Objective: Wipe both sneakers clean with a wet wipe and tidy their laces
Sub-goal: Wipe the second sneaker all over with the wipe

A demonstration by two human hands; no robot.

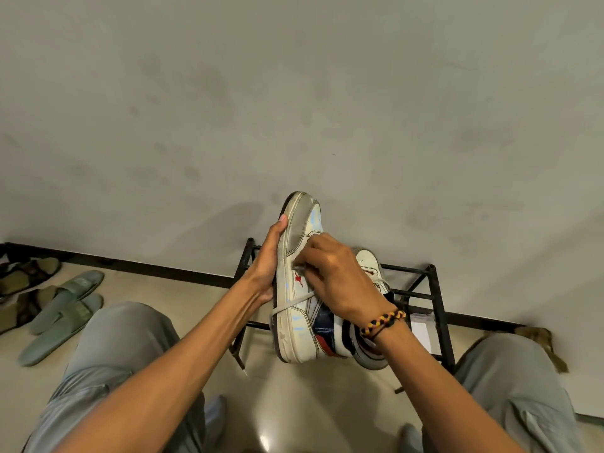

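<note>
We are holding the scuffed white sneaker point(299, 289) upright, left hand point(268, 256) gripping its sole, right hand point(333, 276) fingers pinching a wipe point(299, 268) against its side.

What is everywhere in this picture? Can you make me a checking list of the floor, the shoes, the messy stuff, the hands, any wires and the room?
Surface: pale tiled floor; a black metal rack stands on it by the wall.
Job's things: held sneaker lifted toe-up, its lace hanging loose; second sneaker behind it on the rack; a bit of wipe shows under the right fingers.
Clutter: green slippers and darker sandals at far left.
Grippers: left hand grips the sole; right hand presses the wipe on the side.
Cables: nothing seen.
Surroundings: smudged grey wall, black baseboard.
</note>
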